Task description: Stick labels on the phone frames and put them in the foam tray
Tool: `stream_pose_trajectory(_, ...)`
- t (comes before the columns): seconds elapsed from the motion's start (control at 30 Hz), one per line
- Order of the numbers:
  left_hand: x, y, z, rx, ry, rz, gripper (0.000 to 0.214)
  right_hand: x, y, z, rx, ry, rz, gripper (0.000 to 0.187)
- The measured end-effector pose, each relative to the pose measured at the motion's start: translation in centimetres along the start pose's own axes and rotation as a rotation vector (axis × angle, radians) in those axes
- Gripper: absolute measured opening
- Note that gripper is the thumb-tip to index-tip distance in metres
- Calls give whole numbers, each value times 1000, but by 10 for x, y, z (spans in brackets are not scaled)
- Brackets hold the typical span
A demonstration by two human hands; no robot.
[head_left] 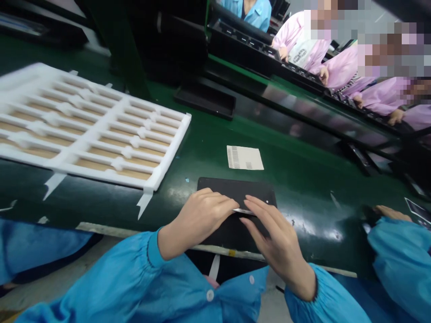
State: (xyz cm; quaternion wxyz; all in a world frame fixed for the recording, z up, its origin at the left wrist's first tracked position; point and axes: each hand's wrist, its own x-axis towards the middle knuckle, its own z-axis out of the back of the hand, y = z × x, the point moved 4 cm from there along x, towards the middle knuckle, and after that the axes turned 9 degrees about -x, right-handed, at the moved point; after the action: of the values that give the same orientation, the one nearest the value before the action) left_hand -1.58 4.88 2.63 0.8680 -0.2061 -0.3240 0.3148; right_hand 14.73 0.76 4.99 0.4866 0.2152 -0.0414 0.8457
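A thin, light-coloured flat piece (244, 211) is seen nearly edge-on between my hands, so its exact kind does not show. My left hand (205, 213) is closed on its left end, fingers together and thumb hidden. My right hand (274, 229) has the other end between its thumb and curved fingers. Both hands are just over a black rectangular pad (232, 186), which lies near the front edge of the green table (208, 143). Behind the pad is a white paper card (251, 159) printed with rows of dark marks.
A large white slotted foam tray (170, 152) takes up the left, taped down along its front. A shallow black tray (205, 101) sits at the back under a dark upright. A co-worker's blue sleeve (399, 251) is at the right. People in pink work across the line.
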Motion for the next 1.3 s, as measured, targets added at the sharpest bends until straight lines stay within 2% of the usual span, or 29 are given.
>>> stream_pose_trajectory(0.1, -1, 0, 0, -4, -1, -6, 24, -12, -1, -4, 6, -86, 34, 50)
stream_pose_trajectory(0.27, 0, -1, 0, 8, 10, 4, 22, -17, 0, -13, 4, -122, 112, 57)
stream_pose_trajectory(0.4, 3, -6, 1, 36, 26, -17, 23, -15, -5, -5, 132, -223, -53, 46)
stream_pose_trajectory(0.5, 1, -7, 11, 54, 69, 1, 22, -24, -17, 4, 234, -389, -246, 40)
stream_pose_trajectory(0.6, -7, -2, 45, 61, 86, 109, 20, -42, -33, 0, 350, -512, -434, 27)
stream_pose_trajectory(0.7, -21, 9, 100, 59, 62, 256, 20, -59, -45, -17, 389, -457, -543, 15)
stream_pose_trajectory(0.77, -32, 22, 143, 62, 29, 377, 19, -65, -49, -29, 358, -389, -562, 15)
stream_pose_trajectory(0.9, -61, 70, 225, 132, -74, 619, 22, -70, -51, -38, 227, -328, -619, 32)
stream_pose_trajectory(1.0, -81, 121, 271, 214, -149, 790, 27, -70, -50, -41, 228, -309, -612, 40)
stream_pose_trajectory(1.07, -88, 152, 289, 247, -176, 861, 27, -71, -50, -43, 239, -306, -590, 40)
stream_pose_trajectory(1.13, -90, 173, 299, 269, -196, 874, 25, -73, -52, -46, 249, -292, -602, 38)
stream_pose_trajectory(1.3, -90, 199, 305, 296, -205, 864, 31, -81, -58, -48, 286, -238, -728, 38)
